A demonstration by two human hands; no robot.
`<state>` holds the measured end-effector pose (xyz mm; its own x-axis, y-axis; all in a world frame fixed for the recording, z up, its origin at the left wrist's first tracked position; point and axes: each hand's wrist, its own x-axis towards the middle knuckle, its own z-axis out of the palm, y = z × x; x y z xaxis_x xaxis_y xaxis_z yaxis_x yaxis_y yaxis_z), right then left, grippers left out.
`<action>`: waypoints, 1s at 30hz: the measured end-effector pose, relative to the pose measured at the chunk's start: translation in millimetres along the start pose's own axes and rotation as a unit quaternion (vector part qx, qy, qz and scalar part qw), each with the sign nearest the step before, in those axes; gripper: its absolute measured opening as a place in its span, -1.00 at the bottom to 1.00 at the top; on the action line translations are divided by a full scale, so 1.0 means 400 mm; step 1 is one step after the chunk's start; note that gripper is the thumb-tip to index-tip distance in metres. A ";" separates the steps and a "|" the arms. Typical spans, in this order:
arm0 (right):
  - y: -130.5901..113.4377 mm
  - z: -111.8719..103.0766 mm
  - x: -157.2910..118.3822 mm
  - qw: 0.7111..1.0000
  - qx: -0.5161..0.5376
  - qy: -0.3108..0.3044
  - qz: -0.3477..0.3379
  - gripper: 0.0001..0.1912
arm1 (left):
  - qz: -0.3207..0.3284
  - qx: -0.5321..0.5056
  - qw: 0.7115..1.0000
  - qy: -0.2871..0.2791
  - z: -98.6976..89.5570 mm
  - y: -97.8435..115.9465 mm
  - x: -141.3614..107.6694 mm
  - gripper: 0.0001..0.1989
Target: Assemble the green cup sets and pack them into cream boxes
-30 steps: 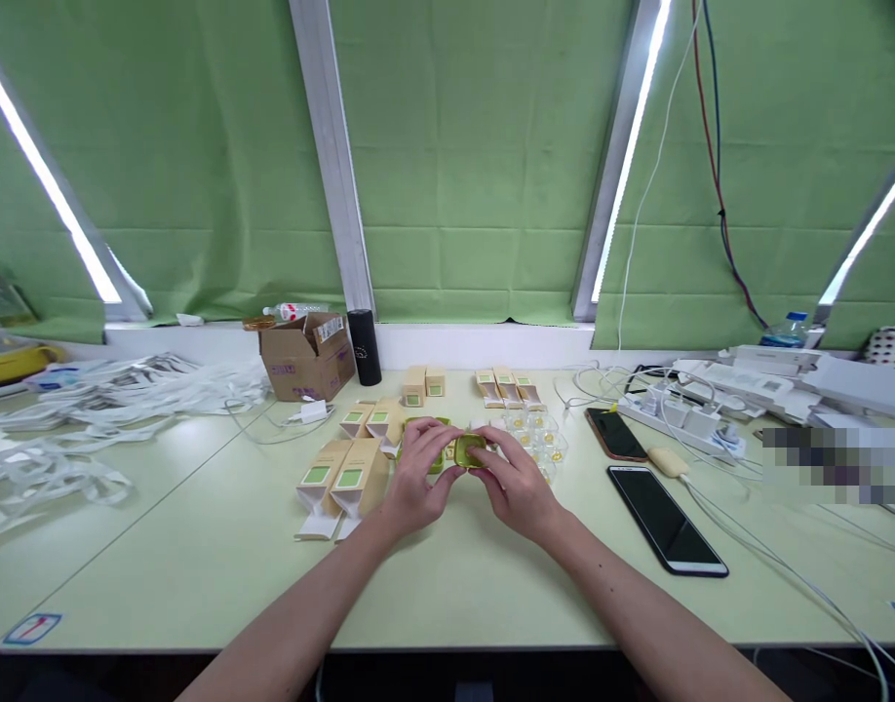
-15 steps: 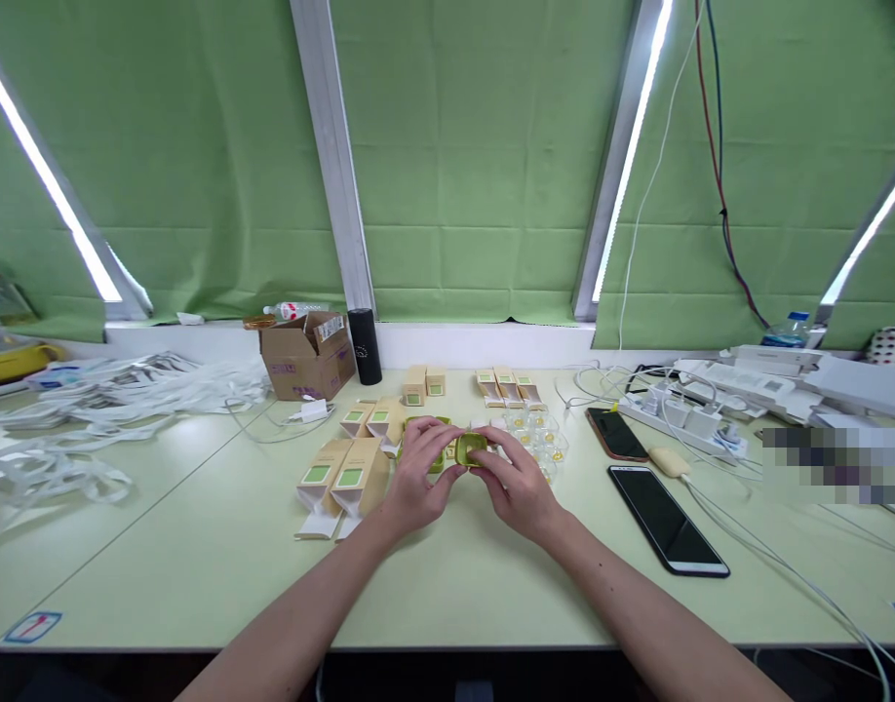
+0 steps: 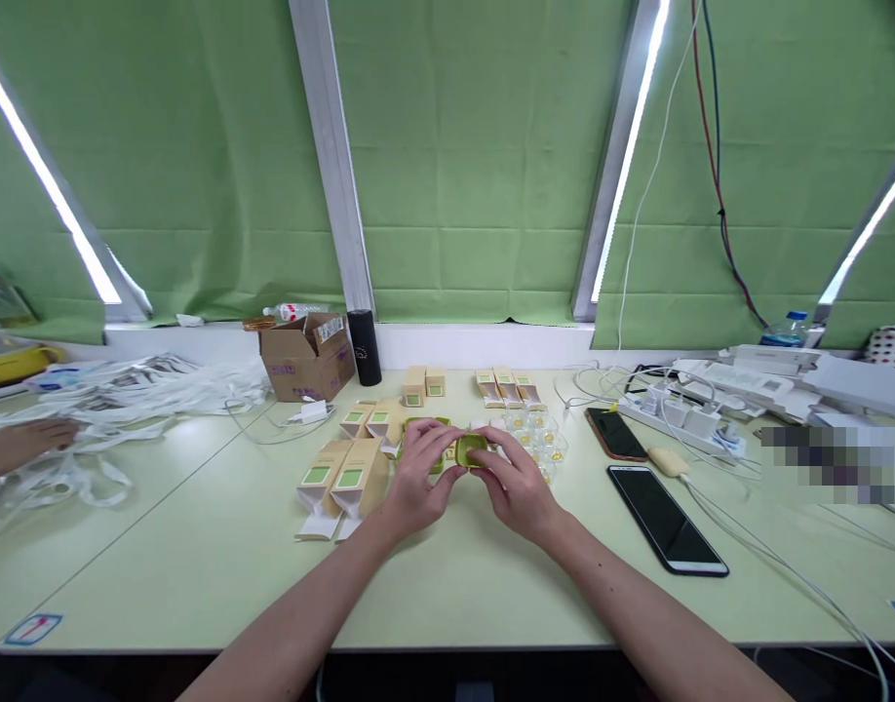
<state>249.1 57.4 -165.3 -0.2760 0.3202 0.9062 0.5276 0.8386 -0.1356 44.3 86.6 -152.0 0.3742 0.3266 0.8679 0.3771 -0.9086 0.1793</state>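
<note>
Between my two hands, above the middle of the table, is a small square olive-green container (image 3: 471,449) with rounded corners. My left hand (image 3: 422,476) pinches its left side, and my right hand (image 3: 517,480) grips the right side with fingers at its edge and inside. Another green piece (image 3: 437,462) lies partly hidden behind my left hand. Just left stand kraft paper boxes (image 3: 361,478) with green labels and open white flaps. Clear plastic cups (image 3: 542,437) with yellow centres sit in a group beyond my right hand.
More small kraft boxes (image 3: 507,386) stand at the back. A cardboard carton (image 3: 306,357) and a black cylinder (image 3: 364,347) are at the back left. Phones (image 3: 667,519), a power strip (image 3: 681,421) and cables lie right. Another person's hand (image 3: 45,435) touches white straps (image 3: 162,385) at left.
Another person's hand has come in at the left edge, over the white straps. My hands and the green container have hardly moved.
</note>
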 end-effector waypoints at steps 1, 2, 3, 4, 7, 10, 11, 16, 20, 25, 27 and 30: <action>0.000 0.000 0.000 1.000 0.000 -0.001 0.001 -0.62 | 0.001 0.000 1.000 0.001 0.000 0.000 0.000 -0.57; 0.000 0.000 -0.001 1.000 0.000 -0.001 0.001 -0.61 | 0.001 -0.001 1.000 0.002 0.000 0.000 0.000 -0.56; 0.000 0.000 -0.001 1.000 -0.001 -0.002 0.000 -0.60 | -0.001 -0.002 1.000 0.003 0.000 0.000 0.000 -0.56; 0.000 0.001 -0.002 1.000 -0.001 -0.003 -0.001 -0.60 | -0.003 -0.003 1.000 0.003 0.000 0.000 0.001 -0.56; -0.001 0.002 -0.004 1.000 0.006 -0.008 0.006 -0.61 | -0.012 -0.009 1.000 0.006 0.001 0.001 0.001 -0.57; -0.003 -0.001 -0.003 0.999 0.019 -0.011 0.033 -0.56 | -0.034 -0.022 0.999 0.017 0.002 0.000 0.001 -0.59; -0.004 -0.003 -0.002 0.999 0.024 -0.012 0.043 -0.53 | -0.043 -0.029 0.998 0.022 0.003 -0.001 0.001 -0.62; -0.007 -0.002 -0.003 0.995 0.056 -0.018 0.077 -0.42 | -0.133 -0.099 0.986 0.033 0.004 -0.011 0.005 -0.76; -0.004 0.010 -0.010 0.994 0.070 -0.021 0.084 -0.39 | -0.192 -0.111 0.975 0.029 0.002 -0.012 0.009 -0.66; -0.005 0.013 -0.010 0.990 0.089 -0.023 0.108 -0.47 | -0.230 -0.126 0.965 -0.017 0.000 -0.004 0.009 -0.54; -0.008 0.010 -0.005 0.987 0.104 -0.021 0.123 -0.51 | -0.229 -0.133 0.964 -0.024 0.002 -0.004 0.007 -0.52; -0.012 0.004 0.003 0.979 0.139 -0.010 0.151 -0.53 | -0.216 -0.128 0.968 -0.024 0.005 -0.006 0.007 -0.52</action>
<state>244.8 54.7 -164.1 -0.1585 0.5780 0.8005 0.3497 0.7911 -0.5019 46.0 90.4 -150.7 0.2701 0.6958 0.6655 0.2875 -0.7180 0.6339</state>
